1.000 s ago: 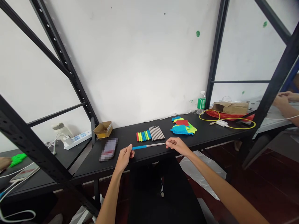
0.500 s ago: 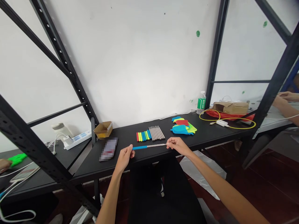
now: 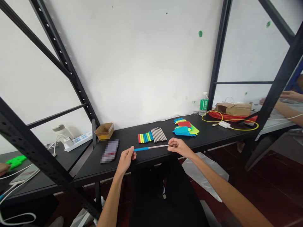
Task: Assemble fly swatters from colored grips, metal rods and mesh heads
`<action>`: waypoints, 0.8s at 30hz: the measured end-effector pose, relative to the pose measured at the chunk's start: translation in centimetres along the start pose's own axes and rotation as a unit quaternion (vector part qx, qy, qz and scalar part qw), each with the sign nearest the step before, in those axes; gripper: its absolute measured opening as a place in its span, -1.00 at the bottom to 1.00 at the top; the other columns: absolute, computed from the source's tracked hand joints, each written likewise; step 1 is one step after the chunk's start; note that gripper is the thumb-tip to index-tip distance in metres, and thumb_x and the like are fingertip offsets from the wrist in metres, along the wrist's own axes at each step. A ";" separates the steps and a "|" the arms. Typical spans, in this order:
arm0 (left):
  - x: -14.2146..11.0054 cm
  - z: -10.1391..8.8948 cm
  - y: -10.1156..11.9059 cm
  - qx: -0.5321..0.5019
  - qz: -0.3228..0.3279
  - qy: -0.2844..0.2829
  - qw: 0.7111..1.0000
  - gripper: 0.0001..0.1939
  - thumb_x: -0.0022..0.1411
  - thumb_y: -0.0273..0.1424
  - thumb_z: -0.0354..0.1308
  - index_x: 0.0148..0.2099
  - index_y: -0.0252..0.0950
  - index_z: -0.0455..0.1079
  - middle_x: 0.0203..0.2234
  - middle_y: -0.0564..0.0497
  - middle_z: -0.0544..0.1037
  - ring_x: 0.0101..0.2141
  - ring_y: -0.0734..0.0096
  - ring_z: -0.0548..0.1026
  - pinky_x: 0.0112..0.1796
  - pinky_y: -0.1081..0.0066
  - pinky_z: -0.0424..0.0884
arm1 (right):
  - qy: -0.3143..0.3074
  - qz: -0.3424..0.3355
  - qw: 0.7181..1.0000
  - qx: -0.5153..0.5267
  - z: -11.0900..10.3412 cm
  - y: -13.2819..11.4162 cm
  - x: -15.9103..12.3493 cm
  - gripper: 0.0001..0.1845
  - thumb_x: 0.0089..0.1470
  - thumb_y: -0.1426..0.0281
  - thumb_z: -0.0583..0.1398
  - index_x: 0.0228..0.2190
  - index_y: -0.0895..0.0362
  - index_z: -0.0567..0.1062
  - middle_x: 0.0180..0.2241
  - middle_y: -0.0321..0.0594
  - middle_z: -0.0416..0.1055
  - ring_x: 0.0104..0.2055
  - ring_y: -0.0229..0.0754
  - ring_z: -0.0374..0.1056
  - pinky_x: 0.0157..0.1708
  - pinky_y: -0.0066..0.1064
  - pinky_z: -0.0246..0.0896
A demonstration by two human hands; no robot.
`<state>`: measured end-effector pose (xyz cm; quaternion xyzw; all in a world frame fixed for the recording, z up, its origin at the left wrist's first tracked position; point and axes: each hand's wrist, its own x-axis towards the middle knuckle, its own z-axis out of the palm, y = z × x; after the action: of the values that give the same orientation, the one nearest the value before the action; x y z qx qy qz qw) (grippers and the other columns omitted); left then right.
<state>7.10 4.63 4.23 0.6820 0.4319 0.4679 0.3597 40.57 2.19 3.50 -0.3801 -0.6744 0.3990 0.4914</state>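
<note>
Over the front of the black table (image 3: 208, 135), both hands hold one thin metal rod with a blue sleeve (image 3: 151, 147) on its left half, kept level. My left hand (image 3: 126, 158) pinches the blue end. My right hand (image 3: 179, 146) pinches the bare metal end. Just behind the rod lie a row of coloured sleeves (image 3: 145, 137) and a row of bare metal rods (image 3: 159, 134). Further right sits a pile of coloured flat foam shapes (image 3: 185, 129).
A small open cardboard box (image 3: 104, 131) and a blurred flat packet (image 3: 109, 151) lie at the left. A green-labelled bottle (image 3: 203, 104), a yellow cable (image 3: 230, 122) and a cardboard box (image 3: 234, 108) sit at the right. Black rack posts (image 3: 274, 91) frame the table. Another person's hands (image 3: 287, 96) work far right.
The rod and both hands have stayed almost still. The other person's hands at the far right have shifted a little.
</note>
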 end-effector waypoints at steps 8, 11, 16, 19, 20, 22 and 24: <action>-0.1 0.0 0.4 0.012 0.005 -0.003 1.000 -0.43 0.32 0.02 -0.06 -0.57 -0.28 0.27 -0.66 0.04 0.35 -0.57 0.44 0.28 -0.47 0.46 0.24 | 0.013 -0.006 1.000 -0.024 0.1 -0.2 -0.1 -0.69 -0.04 0.16 0.35 -0.43 0.12 0.45 -0.49 -0.32 0.38 -0.47 -0.27 0.23 -0.44 -0.42 0.07; -0.1 0.0 0.3 0.016 0.005 -0.002 1.000 -0.43 0.31 0.03 -0.05 -0.57 -0.28 0.29 -0.66 0.03 0.36 -0.57 0.43 0.30 -0.47 0.46 0.25 | 0.012 -0.002 0.999 -0.036 0.2 -0.4 -0.2 -0.66 0.01 0.09 0.30 -0.45 0.12 0.47 -0.48 -0.26 0.44 -0.44 -0.22 0.28 -0.41 -0.39 0.14; -0.1 0.0 0.0 0.001 0.004 -0.002 1.000 -0.44 0.32 0.01 -0.03 -0.56 -0.29 0.32 -0.66 0.04 0.38 -0.57 0.45 0.31 -0.46 0.47 0.25 | -0.001 -0.004 0.999 -0.042 0.2 -0.4 -0.2 -0.63 0.12 0.07 0.20 -0.45 0.13 0.50 -0.46 -0.18 0.51 -0.43 -0.19 0.32 -0.41 -0.38 0.16; 0.0 0.0 0.0 0.000 0.000 -0.001 1.000 -0.44 0.31 0.01 -0.03 -0.55 -0.30 0.33 -0.65 0.03 0.40 -0.57 0.45 0.32 -0.46 0.47 0.25 | -0.011 0.005 1.000 -0.017 0.2 -0.4 -0.2 -0.67 0.07 0.11 0.26 -0.29 0.12 0.50 -0.44 -0.22 0.52 -0.43 -0.20 0.32 -0.42 -0.40 0.12; 0.0 0.0 0.0 0.000 -0.001 -0.002 1.000 -0.44 0.31 0.01 -0.03 -0.55 -0.30 0.34 -0.65 0.03 0.40 -0.57 0.45 0.32 -0.46 0.46 0.25 | -0.011 0.006 1.000 -0.012 0.2 -0.4 -0.2 -0.66 0.03 0.12 0.29 -0.25 0.11 0.49 -0.45 -0.25 0.51 -0.44 -0.22 0.31 -0.42 -0.41 0.11; 0.0 0.0 0.1 0.000 -0.003 -0.004 1.000 -0.43 0.31 0.02 -0.03 -0.55 -0.30 0.34 -0.65 0.02 0.42 -0.57 0.44 0.33 -0.46 0.46 0.26 | -0.010 0.003 1.000 -0.013 0.1 -0.4 -0.2 -0.63 -0.02 0.15 0.34 -0.24 0.10 0.48 -0.47 -0.30 0.47 -0.47 -0.25 0.27 -0.43 -0.41 0.09; 0.0 0.0 0.1 -0.002 -0.002 -0.004 1.000 -0.43 0.30 0.03 -0.02 -0.56 -0.30 0.34 -0.65 0.02 0.43 -0.57 0.44 0.33 -0.46 0.46 0.26 | -0.007 0.001 1.000 -0.024 0.1 -0.4 -0.2 -0.64 -0.05 0.15 0.35 -0.28 0.11 0.48 -0.48 -0.32 0.43 -0.49 -0.27 0.23 -0.43 -0.42 0.07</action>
<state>7.16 4.56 4.31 0.6825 0.4306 0.4651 0.3640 40.48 1.86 3.74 -0.3892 -0.6869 0.3860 0.4772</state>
